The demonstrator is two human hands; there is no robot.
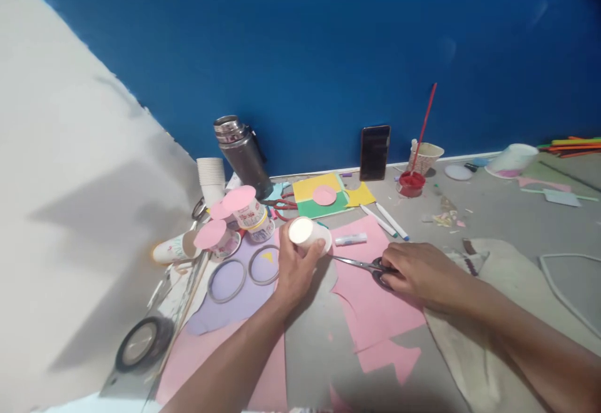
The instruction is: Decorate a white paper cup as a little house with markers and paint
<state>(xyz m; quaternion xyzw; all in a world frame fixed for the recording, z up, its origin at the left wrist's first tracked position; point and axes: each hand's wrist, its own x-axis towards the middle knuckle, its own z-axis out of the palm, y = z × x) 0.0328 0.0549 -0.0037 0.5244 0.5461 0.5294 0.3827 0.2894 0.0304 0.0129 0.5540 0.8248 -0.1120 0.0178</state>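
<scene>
A blue wall (pixel 328 44) is rising behind the grey surface (pixel 493 213), which is carrying pink paper (pixel 370 306) in the middle. The left hand (pixel 293 269) is gripping a white paper cup (pixel 307 233) near the centre, fingers wrapped round it. Just right, the right hand (pixel 417 272) is lying closed over scissors (pixel 364 265) on the paper.

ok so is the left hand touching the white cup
Touching. The head view shows the left hand wrapped round the white cup, fingers pressed against its side, lifting it off the floor.

Grey floor (pixel 498 213) – pink paper (pixel 370 306), phone (pixel 374 152), flask (pixel 244 153), markers (pixel 385 220)
</scene>
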